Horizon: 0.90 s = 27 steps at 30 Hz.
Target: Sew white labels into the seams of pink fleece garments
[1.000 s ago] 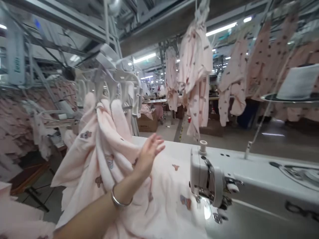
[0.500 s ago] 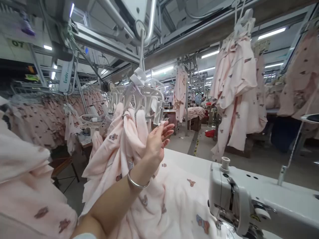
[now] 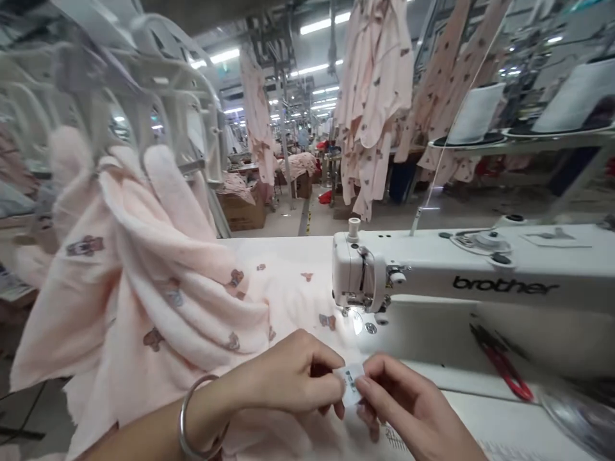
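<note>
While both hands pinch a small label (image 3: 352, 379) in their fingers, left hand (image 3: 283, 378) and right hand (image 3: 408, 410) hover over pink fabric (image 3: 182, 301), bare tabletop (image 3: 504, 429) rightward.

Left: pink garment heap (image 3: 158, 282) and hanger rack (image 3: 163, 83) block it. Ahead: sewing machine (image 3: 432, 269) needle end, near left hand (image 3: 288, 378) and right hand (image 3: 408, 410) pinching a label (image 3: 353, 378). Open: bare surface (image 3: 432, 336) under the machine arm, except red snips (image 3: 504, 368) to the right.
</note>
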Tool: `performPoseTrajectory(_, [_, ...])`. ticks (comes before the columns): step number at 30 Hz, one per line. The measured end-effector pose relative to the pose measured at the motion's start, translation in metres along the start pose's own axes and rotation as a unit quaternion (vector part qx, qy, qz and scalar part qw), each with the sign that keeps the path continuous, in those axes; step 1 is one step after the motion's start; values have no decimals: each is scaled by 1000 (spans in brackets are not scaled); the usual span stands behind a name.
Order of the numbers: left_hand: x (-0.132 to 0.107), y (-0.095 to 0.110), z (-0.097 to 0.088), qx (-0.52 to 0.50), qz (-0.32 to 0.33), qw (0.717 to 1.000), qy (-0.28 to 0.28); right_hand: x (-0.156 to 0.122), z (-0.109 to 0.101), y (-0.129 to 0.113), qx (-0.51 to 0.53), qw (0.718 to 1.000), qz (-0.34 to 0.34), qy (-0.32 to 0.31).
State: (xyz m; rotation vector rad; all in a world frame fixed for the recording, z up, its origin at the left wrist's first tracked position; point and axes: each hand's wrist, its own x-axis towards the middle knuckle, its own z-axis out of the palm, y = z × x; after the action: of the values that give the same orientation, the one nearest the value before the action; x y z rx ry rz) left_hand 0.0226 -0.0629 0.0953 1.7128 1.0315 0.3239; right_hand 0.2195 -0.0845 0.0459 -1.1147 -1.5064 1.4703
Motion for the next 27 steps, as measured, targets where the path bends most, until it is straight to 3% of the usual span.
performPoseTrajectory(3, [4, -5, -1, 13, 8, 998, 54, 5, 10, -7, 64, 997, 24, 41])
performPoseTrajectory(6, [7, -10, 0, -105, 3, 989, 103, 4, 14, -3, 87, 993, 24, 71])
performPoseTrajectory(10, [14, -17, 8, -245, -6, 963, 114, 3, 15, 3, 88, 993, 18, 80])
performPoseTrajectory(16, [21, -22, 16, -265, -36, 955, 130, 5, 15, 8, 93, 993, 14, 70])
performPoseTrajectory(20, [22, -17, 12, -249, -54, 957, 140, 0, 5, 9, 80, 995, 21, 57])
performPoseTrajectory(23, [31, -12, 2, -170, -53, 967, 180, -7, -4, 21, -45, 991, -12, 122])
performPoseTrajectory(25, [44, -17, -3, -104, -57, 973, 199, -11, -5, 39, -181, 966, -75, 167])
performPoseTrajectory(27, [61, -30, -5, -50, -80, 976, 194, -12, -1, 62, -304, 928, -148, 158])
